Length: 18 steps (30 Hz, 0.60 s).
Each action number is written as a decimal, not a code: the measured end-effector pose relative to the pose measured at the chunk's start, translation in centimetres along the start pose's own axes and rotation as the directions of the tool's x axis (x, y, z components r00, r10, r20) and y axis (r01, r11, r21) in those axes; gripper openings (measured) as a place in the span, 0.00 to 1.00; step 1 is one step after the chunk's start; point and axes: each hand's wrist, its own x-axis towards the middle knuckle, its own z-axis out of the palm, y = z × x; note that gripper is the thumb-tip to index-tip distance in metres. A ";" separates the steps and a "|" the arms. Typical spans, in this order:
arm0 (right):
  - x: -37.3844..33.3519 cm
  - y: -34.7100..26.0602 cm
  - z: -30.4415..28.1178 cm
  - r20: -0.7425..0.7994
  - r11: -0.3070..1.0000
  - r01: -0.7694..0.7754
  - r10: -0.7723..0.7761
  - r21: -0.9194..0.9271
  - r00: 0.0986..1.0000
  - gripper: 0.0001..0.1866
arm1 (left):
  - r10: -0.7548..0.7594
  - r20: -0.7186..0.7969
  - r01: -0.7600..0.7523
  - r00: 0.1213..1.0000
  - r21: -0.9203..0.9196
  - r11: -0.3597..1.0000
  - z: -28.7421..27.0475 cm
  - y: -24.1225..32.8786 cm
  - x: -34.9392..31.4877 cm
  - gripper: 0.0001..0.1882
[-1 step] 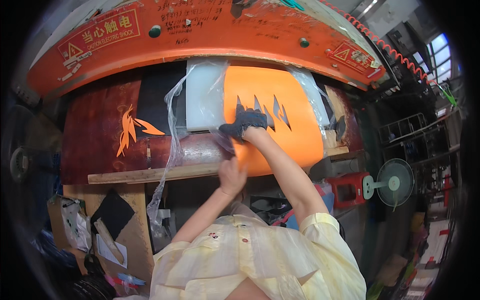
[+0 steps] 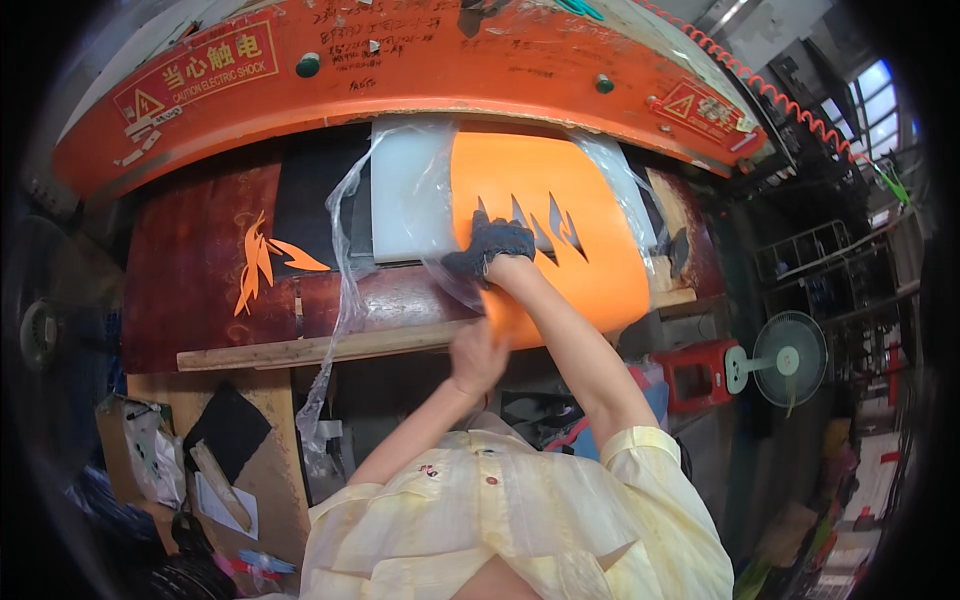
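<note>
Cluttered workshop space surrounds us, with a big orange machine hood arching across the far side and a dark reddish-brown bed under it, edged at the near side by a pale wooden strip.

On that bed lies an orange sheet with a row of pointed, flame-like cut-outs near its middle. Our right hand, in a dark glove, rests flat on the sheet just left of the cut-outs, fingers spread and pressing down rather than gripping anything. Our left hand, bare, is at the near edge of the sheet, by the wooden strip; its fingers curl toward the sheet's lower edge, but we cannot tell whether they actually grip it.

Left of the sheet and touching it is a white rectangular panel, and crumpled clear plastic film drapes over it and hangs down past the wooden strip. Further left on the bed sit a black sheet and small orange leaf-shaped pieces.

To the right, well apart from the bed, stand a small fan and a red box. Near left, below the bed, cardboard and a black square piece lean together. Our pale yellow shirt fills the near edge.
</note>
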 end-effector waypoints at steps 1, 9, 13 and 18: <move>-0.3 0.2 0.6 0.010 0.999 0.042 -0.042 0.014 0.999 0.34 | 0.057 0.047 -0.049 0.997 -0.154 0.987 0.3 1.7 -0.2 0.14; -8.3 10.2 -0.2 -0.132 0.734 0.078 0.016 0.674 0.991 0.17 | 0.293 0.505 -0.077 0.812 -0.404 0.911 -1.0 7.2 -1.4 0.12; -17.5 17.6 -0.4 -0.159 0.538 0.015 0.223 0.843 0.962 0.14 | 0.178 0.540 0.063 0.823 -0.398 0.915 -1.7 4.1 -2.9 0.21; -24.9 24.5 3.5 -0.203 0.056 0.211 0.583 0.976 0.787 0.15 | -0.437 0.343 0.534 0.832 -0.278 0.798 -3.2 -1.6 -5.2 0.20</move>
